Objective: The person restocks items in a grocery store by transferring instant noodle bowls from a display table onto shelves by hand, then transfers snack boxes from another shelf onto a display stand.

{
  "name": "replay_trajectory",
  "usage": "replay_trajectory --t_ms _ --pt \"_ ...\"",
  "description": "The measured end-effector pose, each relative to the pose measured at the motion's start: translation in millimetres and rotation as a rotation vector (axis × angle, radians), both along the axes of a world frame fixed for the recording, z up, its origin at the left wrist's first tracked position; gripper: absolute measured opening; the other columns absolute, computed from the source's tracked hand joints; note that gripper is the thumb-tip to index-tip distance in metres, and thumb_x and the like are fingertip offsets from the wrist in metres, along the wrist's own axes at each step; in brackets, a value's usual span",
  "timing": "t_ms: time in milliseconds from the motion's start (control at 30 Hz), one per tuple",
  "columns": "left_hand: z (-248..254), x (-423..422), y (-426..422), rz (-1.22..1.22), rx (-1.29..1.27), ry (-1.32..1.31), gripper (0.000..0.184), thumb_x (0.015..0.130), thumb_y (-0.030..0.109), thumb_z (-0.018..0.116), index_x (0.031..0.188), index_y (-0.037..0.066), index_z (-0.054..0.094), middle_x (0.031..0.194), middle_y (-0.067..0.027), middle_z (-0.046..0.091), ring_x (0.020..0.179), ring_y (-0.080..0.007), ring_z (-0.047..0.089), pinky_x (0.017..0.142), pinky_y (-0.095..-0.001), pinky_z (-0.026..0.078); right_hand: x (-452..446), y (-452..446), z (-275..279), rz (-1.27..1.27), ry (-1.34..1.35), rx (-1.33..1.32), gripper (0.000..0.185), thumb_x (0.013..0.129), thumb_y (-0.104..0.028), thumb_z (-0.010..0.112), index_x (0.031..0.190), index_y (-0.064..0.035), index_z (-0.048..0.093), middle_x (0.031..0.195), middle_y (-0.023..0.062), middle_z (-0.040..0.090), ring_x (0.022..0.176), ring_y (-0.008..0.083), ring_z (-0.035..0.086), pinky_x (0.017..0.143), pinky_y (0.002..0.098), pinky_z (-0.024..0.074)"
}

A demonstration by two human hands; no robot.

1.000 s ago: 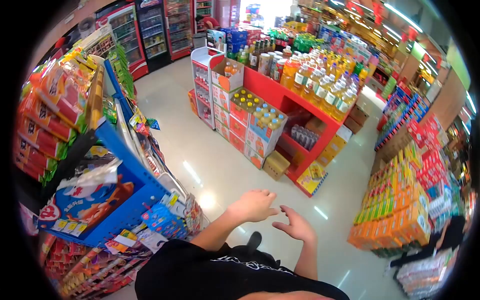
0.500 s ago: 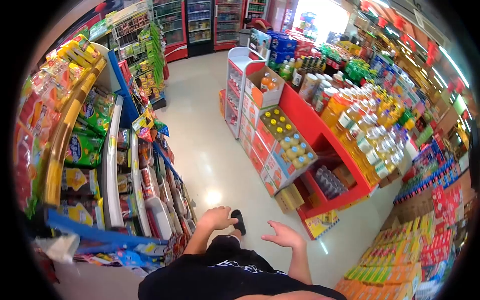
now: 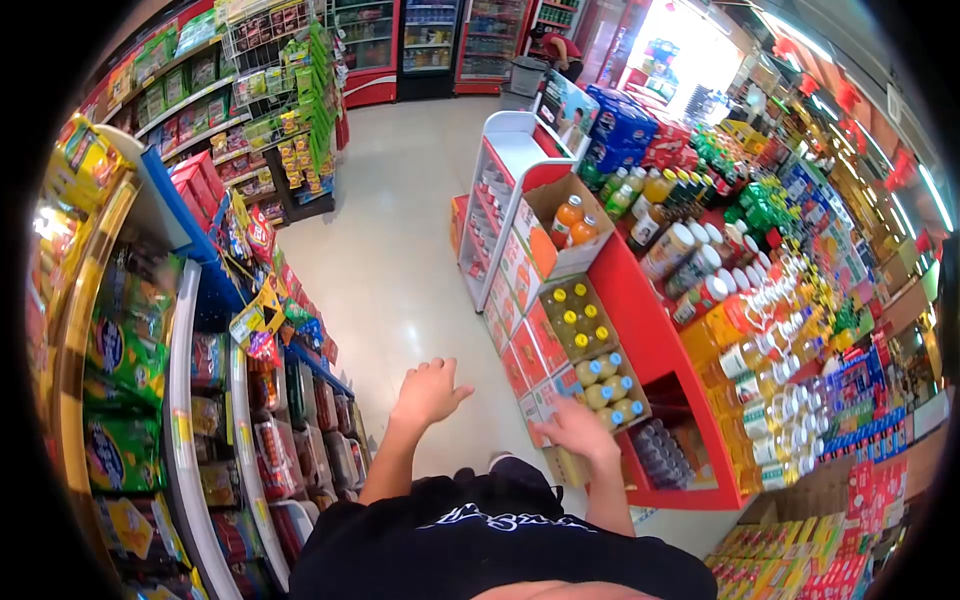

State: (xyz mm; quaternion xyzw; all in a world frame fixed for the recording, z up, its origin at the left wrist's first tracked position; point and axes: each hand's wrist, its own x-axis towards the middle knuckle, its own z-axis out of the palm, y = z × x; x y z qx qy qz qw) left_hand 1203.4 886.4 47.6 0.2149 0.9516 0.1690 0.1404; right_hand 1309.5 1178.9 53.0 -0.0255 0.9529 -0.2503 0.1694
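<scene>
My left hand [image 3: 431, 392] is stretched over the pale floor [image 3: 400, 280], with its fingers apart and nothing in them. My right hand [image 3: 578, 428], slightly blurred, also holds nothing; its fingers are extended. In the view it overlaps the lower end of the stacked drink cartons [image 3: 535, 350], and I cannot tell whether it touches them. Just beyond it are bottles with light-blue caps [image 3: 608, 385] in an open carton. Behind those stand yellow-capped bottles [image 3: 578, 318] and a carton with orange drink bottles [image 3: 574, 222].
Snack shelves [image 3: 180, 400] line the left side. On the right, a red display stand [image 3: 655, 310] bears many bottles, with a white rack [image 3: 515, 150] at its far end. Drink fridges [image 3: 430, 40] stand at the back. A person in red [image 3: 560, 50] bends near a grey bin [image 3: 525, 76].
My view has moved forward along the aisle, so the cartons and shelves appear closer. My right hand now overlaps the cartons in view. A bending person shows more clearly at the back.
</scene>
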Motion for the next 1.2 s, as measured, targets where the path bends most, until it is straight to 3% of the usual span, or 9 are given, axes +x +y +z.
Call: replay_trajectory --t_ms 167,267,333,467,633,833,900,1033,1200 --pt "-73 -53 -1 -0.063 0.006 -0.216 0.064 0.093 0.058 0.063 0.124 0.002 0.062 0.12 -0.0222 0.067 0.112 -0.0404 0.066 0.096 -0.0522 0.052 -123 -12 -74 0.38 -0.278 -0.037 0.077 0.09 -0.054 0.068 0.136 0.0062 0.054 0.129 0.031 0.062 0.122 0.0433 0.06 0.103 0.045 0.0484" --pt "-98 -115 -4 -0.033 -0.079 -0.425 0.068 0.093 0.06 0.062 0.128 0.002 0.06 0.125 -0.023 0.065 0.117 -0.0397 0.064 0.098 -0.0514 0.052 -229 -8 -66 0.367 -0.233 0.042 0.073 0.089 -0.054 0.07 0.129 0.0059 0.058 0.126 0.0298 0.064 0.119 0.0442 0.061 0.1 0.0468 0.05" --pt "-69 -159 -4 0.063 -0.082 -0.394 0.072 0.094 0.059 0.062 0.137 0.002 0.057 0.133 -0.0247 0.063 0.123 -0.0408 0.061 0.103 -0.0502 0.05 -310 -4 -78 0.337 -0.158 0.133 0.07 0.088 -0.052 0.071 0.126 0.0056 0.058 0.124 0.0289 0.065 0.117 0.0441 0.062 0.098 0.0481 0.0508" --pt "-22 -275 -19 0.13 -0.055 -0.081 0.062 0.096 0.052 0.064 0.131 0.001 0.059 0.12 -0.0212 0.067 0.111 -0.0393 0.066 0.093 -0.0514 0.052 -456 -36 -38 0.441 -0.148 0.253 0.065 0.088 -0.047 0.071 0.126 0.0041 0.059 0.12 0.0272 0.067 0.114 0.0432 0.064 0.096 0.0494 0.0515" --pt "16 -396 -48 0.233 0.01 0.115 0.065 0.096 0.05 0.064 0.136 -0.001 0.055 0.127 -0.0246 0.065 0.115 -0.0418 0.063 0.095 -0.0502 0.052 -587 -121 -27 0.684 0.272 -0.007 0.047 0.09 -0.037 0.07 0.117 0.0007 0.06 0.112 0.0233 0.069 0.104 0.0435 0.067 0.09 0.0513 0.0538" --pt "-15 -498 -84 0.338 0.012 -0.194 0.061 0.092 0.053 0.068 0.124 0.002 0.061 0.119 -0.0229 0.067 0.112 -0.0415 0.066 0.095 -0.0511 0.053 -676 -199 -21 0.92 -0.091 -0.072 0.033 0.091 -0.015 0.064 0.119 0.0001 0.058 0.11 0.0239 0.068 0.106 0.0442 0.064 0.089 0.0528 0.0522" --pt "-18 -540 -96 0.305 -0.054 -0.335 0.064 0.09 0.051 0.07 0.13 0.002 0.06 0.122 -0.0265 0.066 0.114 -0.0428 0.064 0.097 -0.0502 0.052 -709 -212 -47 0.919 -0.147 -0.002 0.034 0.091 -0.019 0.064 0.118 0.0003 0.06 0.106 0.0241 0.069 0.101 0.0445 0.066 0.087 0.053 0.053" --pt "-53 -639 -132 0.142 0.051 -0.188 0.055 0.085 0.033 0.072 0.13 0.003 0.061 0.122 -0.0228 0.067 0.111 -0.0414 0.066 0.095 -0.0493 0.053 -784 -248 -70 0.879 -0.243 0.046 0.038 0.089 -0.031 0.066 0.114 -0.002 0.066 0.103 0.0223 0.071 0.095 0.0427 0.068 0.085 0.0511 0.0543" --pt "-19 -763 -182 -0.063 -0.01 -0.061 0.055 0.081 0.017 0.068 0.134 0.006 0.059 0.122 -0.0169 0.067 0.111 -0.0375 0.066 0.095 -0.0475 0.053 -888 -312 -68 0.752 -0.076 0.065 0.032 0.085 -0.037 0.069 0.097 -0.0073 0.074 0.095 0.0177 0.074 0.092 0.0392 0.07 0.082 0.0498 0.0563"
